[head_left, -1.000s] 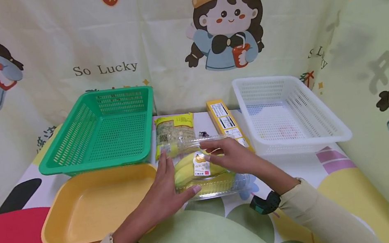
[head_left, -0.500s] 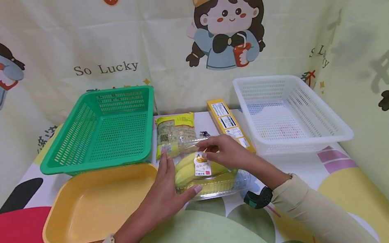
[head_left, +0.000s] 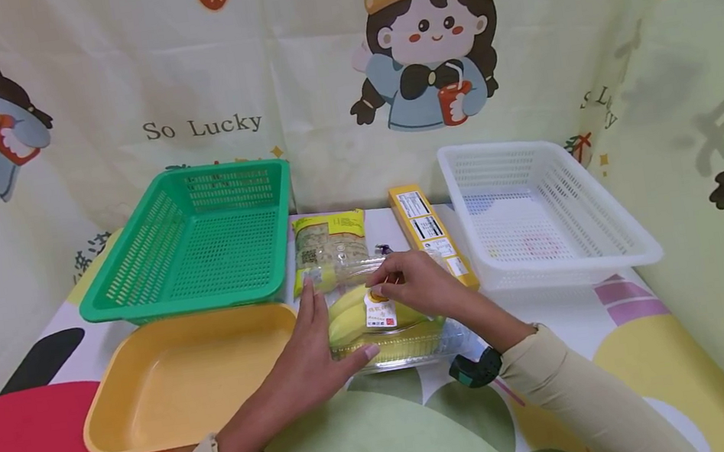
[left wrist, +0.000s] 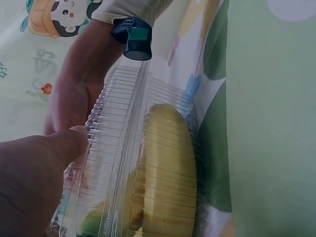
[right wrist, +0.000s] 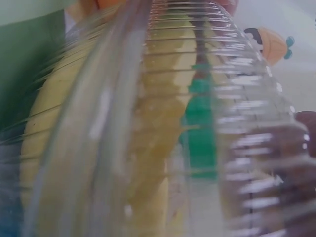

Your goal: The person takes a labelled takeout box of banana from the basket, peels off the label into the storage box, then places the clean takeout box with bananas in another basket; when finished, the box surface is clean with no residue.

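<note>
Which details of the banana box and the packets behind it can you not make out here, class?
- Banana box sticker print: head view, too small.
- Right hand fingertips: right wrist view, blurred behind ribbed plastic.
- Noodle packet near end: head view, hidden by the raised lid.
- Yellow carton label: too small.

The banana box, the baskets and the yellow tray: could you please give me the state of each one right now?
Clear banana box: on the table, lid partly raised, bananas inside.
Left hand: fingers straight, pressed against the box's left side.
Right hand: grip pinching the lid's edge.
Green basket: upright, empty.
White basket: upright, empty.
Yellow tray: flat, empty.
Yellow carton: lying flat, closed.
</note>
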Available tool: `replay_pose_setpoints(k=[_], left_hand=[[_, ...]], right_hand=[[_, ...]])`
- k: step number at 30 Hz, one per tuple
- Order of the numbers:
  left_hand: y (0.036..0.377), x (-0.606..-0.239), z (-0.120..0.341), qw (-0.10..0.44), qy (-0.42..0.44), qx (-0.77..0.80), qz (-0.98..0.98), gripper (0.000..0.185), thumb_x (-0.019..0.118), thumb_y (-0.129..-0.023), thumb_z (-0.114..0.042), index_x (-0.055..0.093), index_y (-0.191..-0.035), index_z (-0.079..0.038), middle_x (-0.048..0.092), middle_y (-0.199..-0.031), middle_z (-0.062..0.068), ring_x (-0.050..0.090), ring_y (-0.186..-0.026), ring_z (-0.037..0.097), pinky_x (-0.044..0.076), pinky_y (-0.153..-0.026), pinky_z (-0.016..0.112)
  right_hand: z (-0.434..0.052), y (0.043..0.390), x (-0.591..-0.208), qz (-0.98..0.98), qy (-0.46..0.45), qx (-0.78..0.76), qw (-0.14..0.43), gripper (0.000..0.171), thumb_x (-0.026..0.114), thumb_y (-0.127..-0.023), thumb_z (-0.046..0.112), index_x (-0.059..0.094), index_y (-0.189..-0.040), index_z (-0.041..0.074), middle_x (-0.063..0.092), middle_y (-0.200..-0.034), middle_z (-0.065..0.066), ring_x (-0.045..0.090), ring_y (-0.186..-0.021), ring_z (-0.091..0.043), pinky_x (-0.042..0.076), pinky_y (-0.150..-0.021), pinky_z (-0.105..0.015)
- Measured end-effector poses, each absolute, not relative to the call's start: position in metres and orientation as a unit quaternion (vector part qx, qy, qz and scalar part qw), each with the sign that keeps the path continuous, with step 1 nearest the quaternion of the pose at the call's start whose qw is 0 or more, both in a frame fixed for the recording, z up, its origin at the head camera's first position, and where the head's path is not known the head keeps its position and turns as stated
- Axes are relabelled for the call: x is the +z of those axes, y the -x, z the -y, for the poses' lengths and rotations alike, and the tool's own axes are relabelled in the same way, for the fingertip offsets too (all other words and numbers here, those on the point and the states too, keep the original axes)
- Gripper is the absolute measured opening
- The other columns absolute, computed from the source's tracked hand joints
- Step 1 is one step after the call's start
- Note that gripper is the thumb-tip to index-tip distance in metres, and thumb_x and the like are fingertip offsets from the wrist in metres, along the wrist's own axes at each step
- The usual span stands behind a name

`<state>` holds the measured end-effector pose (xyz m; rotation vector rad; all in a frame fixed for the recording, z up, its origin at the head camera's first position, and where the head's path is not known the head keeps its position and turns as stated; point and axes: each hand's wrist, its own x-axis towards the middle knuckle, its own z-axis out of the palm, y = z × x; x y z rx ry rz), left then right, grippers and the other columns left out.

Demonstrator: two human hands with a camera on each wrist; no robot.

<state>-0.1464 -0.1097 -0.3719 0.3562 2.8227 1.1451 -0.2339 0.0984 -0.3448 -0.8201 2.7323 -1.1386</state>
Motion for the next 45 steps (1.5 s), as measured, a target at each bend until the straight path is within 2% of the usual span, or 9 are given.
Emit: replay_pose_setpoints(k=[7,15,30,40,45], left_hand=[[0.146,-0.37,0.108,0.041,-0.117,0.374,-0.919,0.119,0.068,-0.08,-0.065,0.001,-0.153,0.003,-0.02,-0.16,0.008,0.006,-0.146,0.033,0.029,-0.11,0.051],[0.146,-0.372,0.11,0.026,-0.128,0.366,-0.921,0.118,0.066,-0.08,-0.066,0.004,-0.152,0.005,-0.017,-0.16,0.011,0.005,-0.146,0.033,0.027,-0.11,0.051],[0.145,-0.373,0.109,0.024,-0.122,0.357,-0.926,0.118,0.065,-0.08,-0.067,0.004,-0.152,0.005,-0.017,-0.161,0.01,0.005,-0.146,0.033,0.028,-0.111,0.05],[0.145,-0.371,0.107,0.03,-0.11,0.356,-0.927,0.117,0.068,-0.081,-0.063,0.004,-0.153,0.004,-0.017,-0.161,0.008,0.008,-0.146,0.033,0.029,-0.11,0.05],[0.145,-0.371,0.105,0.024,-0.109,0.35,-0.93,0.116,0.069,-0.081,-0.061,0.005,-0.152,0.006,-0.016,-0.161,0.01,0.01,-0.146,0.035,0.03,-0.11,0.05]], right_hand=[[-0.104,0.234,-0.347,-0.884,0.282,-0.372,0.014,0.007,0.07,-0.09,0.009,0.075,-0.095,0.009,0.064,-0.083,0.004,0.054,-0.073,-0.014,0.048,-0.066,-0.029],[-0.105,0.233,-0.345,-0.868,0.283,-0.407,0.031,0.009,0.065,-0.093,0.005,0.074,-0.095,0.007,0.07,-0.092,0.002,0.063,-0.08,-0.012,0.053,-0.072,-0.029],[-0.11,0.232,-0.345,-0.845,0.296,-0.444,0.04,0.011,0.063,-0.094,0.005,0.073,-0.1,0.002,0.07,-0.091,0.0,0.061,-0.077,-0.014,0.053,-0.069,-0.028],[-0.118,0.232,-0.347,-0.826,0.296,-0.476,0.049,0.011,0.065,-0.094,0.008,0.072,-0.099,0.002,0.069,-0.087,-0.003,0.059,-0.075,-0.03,0.047,-0.061,-0.025],[-0.12,0.231,-0.348,-0.815,0.288,-0.5,0.058,0.011,0.064,-0.094,0.008,0.072,-0.1,0.001,0.069,-0.089,-0.006,0.061,-0.079,-0.036,0.052,-0.065,-0.034]])
